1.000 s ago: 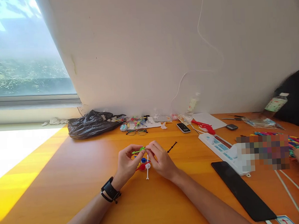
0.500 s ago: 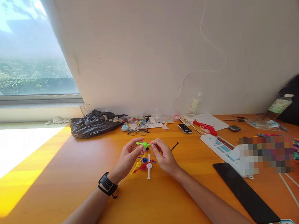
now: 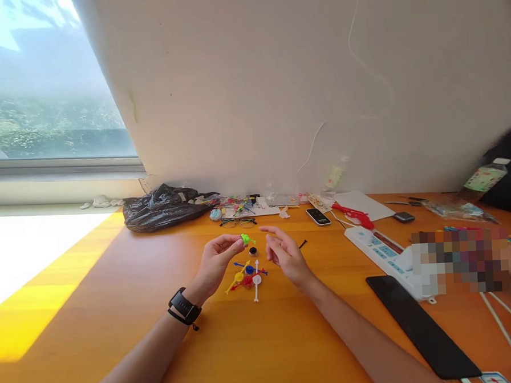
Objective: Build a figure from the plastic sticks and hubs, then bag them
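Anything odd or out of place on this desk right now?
Nothing broken or spilled. A small black round piece lies alone on the table, apart from the coloured pile by the hands; the left hand pinches a green piece, the right hand is open.

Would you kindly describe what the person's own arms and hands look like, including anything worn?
Both forearms are bare, with no sleeves in view, and neither the left hand nor the right hand wears a glove or a visible ring. The left wrist carries a black smartwatch on a black strap, with a thin dark cord hanging beside it. The right wrist is bare.
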The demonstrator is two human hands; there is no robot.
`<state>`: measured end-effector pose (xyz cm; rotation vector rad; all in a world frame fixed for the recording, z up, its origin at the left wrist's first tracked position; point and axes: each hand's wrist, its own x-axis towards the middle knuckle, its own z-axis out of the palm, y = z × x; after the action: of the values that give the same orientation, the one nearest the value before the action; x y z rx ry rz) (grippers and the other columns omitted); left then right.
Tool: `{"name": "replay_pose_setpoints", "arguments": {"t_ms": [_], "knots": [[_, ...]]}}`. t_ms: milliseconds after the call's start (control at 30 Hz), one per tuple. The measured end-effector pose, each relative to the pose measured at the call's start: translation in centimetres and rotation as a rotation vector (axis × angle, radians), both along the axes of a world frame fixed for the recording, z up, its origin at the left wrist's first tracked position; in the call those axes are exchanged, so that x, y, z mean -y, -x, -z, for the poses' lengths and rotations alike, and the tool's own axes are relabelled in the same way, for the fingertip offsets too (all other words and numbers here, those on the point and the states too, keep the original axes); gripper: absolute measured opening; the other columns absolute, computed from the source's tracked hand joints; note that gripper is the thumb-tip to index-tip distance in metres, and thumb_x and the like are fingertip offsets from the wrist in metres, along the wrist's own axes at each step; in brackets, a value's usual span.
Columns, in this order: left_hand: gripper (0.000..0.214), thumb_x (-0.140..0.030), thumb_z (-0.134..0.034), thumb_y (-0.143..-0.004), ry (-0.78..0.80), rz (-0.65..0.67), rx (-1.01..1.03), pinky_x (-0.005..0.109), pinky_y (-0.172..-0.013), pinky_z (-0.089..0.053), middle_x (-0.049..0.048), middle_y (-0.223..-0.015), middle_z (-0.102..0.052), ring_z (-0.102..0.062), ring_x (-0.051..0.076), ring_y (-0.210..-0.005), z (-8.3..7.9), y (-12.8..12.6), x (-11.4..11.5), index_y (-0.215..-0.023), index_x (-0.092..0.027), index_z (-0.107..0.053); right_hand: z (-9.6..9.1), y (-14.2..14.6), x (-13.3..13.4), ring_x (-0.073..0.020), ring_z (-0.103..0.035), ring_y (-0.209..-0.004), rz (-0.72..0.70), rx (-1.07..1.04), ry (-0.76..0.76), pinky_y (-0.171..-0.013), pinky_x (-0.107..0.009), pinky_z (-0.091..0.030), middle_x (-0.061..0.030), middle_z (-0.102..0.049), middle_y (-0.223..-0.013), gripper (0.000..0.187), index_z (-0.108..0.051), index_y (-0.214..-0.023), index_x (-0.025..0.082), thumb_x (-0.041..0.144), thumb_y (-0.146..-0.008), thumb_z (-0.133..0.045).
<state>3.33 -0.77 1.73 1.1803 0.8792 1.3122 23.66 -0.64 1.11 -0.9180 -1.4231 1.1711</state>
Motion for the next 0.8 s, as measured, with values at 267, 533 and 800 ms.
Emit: {"name": "replay_pose_setpoints", "arguments": {"t_ms": [267,533,800], "knots": [[0.024,-0.034,-0.088,-0.079,-0.031,-0.061,0.025,0.031,-0.09,-0.056,0.0095,-0.103,-0.081,-0.073,0.019,-0.092,-0.2,0.2,-0.2,-0.092,-0.015,-0.079,-1.2,-0.1,0.6,-0.0089,-0.026,-0.042,-0.363,-0.175,0.349,-0.049,-0.028,-0.018,0.005,-0.039,-0.046,0.069,-0.065,-0.067,0.019,0.076,-0.097,-0.04],[0.027,-0.032,-0.09,-0.079,0.116,-0.031,0.219,0.027,-0.091,-0.057,0.0078,-0.1,-0.08,-0.074,0.016,-0.094,1.3,0.7,-1.5,-0.094,-0.014,-0.077,-1.2,-1.2,-0.2,-0.0089,-0.019,-0.043,-0.304,-0.32,0.315,-0.051,-0.032,-0.013,0.004,-0.028,-0.045,0.084,-0.048,-0.044,0.02,0.082,-0.096,-0.029],[0.029,-0.023,-0.091,-0.076,0.289,-0.054,0.425,0.029,-0.095,-0.059,0.0098,-0.113,-0.078,-0.076,0.019,-0.103,2.3,1.6,-2.7,-0.099,-0.017,-0.073,-0.1,-1.4,-1.1,-0.0077,-0.02,-0.043,-0.204,-0.303,0.338,-0.05,-0.029,-0.01,0.004,-0.035,-0.047,0.079,-0.055,-0.051,0.018,0.085,-0.091,-0.039]]}}
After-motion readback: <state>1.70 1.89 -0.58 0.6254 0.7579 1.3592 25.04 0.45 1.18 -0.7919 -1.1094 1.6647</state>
